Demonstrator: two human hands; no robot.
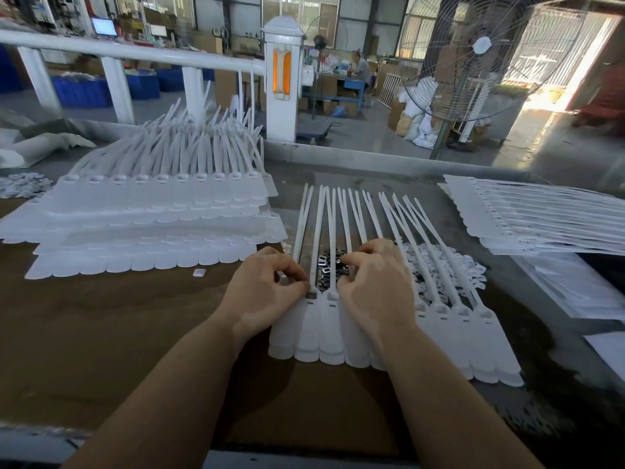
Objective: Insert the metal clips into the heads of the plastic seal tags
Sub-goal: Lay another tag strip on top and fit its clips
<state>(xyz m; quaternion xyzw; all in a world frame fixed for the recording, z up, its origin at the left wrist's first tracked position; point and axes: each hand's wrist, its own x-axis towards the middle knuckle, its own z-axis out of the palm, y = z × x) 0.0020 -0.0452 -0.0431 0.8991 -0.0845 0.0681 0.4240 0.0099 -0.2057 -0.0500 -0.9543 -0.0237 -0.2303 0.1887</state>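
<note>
A brown, matte table [101, 333] carries a tall stack of glossy white plastic seal tags [152, 218] at centre left. A flat joined row of tags [439, 333] lies lower centre. The left hand [267, 292] pinches a tag head there; the right hand [375, 282], fingers curled, picks at shiny metal clips [329, 265] heaped between the straps.

White seal tags [341, 333], silver metal clips [329, 265], brown table [101, 333].

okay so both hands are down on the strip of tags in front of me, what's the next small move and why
Probably press down with the left hand: its fingers sit right at a dark clip showing in one tag head, while the next head looks white and unfilled. The right hand is by the loose clips.
</note>
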